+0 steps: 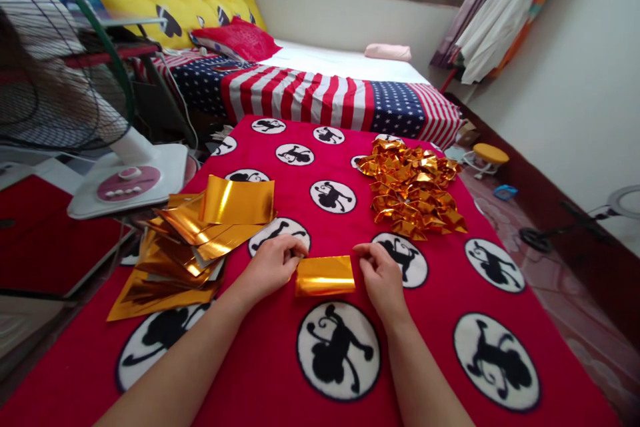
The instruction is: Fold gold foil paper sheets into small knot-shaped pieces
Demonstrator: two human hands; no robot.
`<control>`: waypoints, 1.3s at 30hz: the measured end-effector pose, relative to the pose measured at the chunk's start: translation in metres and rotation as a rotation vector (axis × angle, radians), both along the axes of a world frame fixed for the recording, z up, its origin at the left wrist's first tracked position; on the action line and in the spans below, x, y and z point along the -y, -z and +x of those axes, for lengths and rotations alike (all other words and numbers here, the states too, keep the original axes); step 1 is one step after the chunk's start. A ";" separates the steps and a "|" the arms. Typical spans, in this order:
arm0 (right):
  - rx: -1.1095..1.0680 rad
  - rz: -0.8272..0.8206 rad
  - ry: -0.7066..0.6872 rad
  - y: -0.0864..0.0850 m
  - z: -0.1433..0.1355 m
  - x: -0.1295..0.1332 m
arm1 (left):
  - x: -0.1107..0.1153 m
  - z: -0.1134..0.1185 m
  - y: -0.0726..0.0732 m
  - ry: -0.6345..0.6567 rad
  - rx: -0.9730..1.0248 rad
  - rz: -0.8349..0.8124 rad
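Note:
A small sheet of gold foil paper [325,275] lies in front of me on the red cloth, apparently folded over. At its upper left corner is my left hand [277,263], fingers curled in and closed at the paper's edge. My right hand [384,279] rests by the upper right corner, loosely bent, with thumb and forefinger a little apart and nothing visible between them. Left of my hands is a loose, uneven stack of gold foil sheets [237,200]. Farther off on the right sits a heap of folded gold foil pieces [413,187].
The red cloth [400,373] with monkey prints covers the table. A fan [130,173] stands close at the left edge. Beyond the table is a bed with a flag-patterned cover [310,93]. A yellow stool [490,154] is on the floor at right.

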State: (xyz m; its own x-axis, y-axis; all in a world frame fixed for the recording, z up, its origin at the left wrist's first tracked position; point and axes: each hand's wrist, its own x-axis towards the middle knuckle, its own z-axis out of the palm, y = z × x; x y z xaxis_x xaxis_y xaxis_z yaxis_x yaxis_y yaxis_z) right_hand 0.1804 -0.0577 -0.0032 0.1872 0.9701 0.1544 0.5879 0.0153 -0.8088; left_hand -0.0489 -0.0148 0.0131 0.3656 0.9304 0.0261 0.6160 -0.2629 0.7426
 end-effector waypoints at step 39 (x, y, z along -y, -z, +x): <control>-0.824 -0.029 -0.061 -0.006 -0.054 0.013 | 0.018 0.042 0.000 -0.279 1.052 -0.420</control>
State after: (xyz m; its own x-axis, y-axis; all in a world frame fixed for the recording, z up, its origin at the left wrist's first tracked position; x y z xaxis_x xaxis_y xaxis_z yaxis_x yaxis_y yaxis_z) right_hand 0.1262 -0.0705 0.0026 0.1760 0.9838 -0.0349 -0.1946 0.0001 -0.9809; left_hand -0.0068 -0.0329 0.0127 0.1282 0.9826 -0.1345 -0.3582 0.1723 0.9176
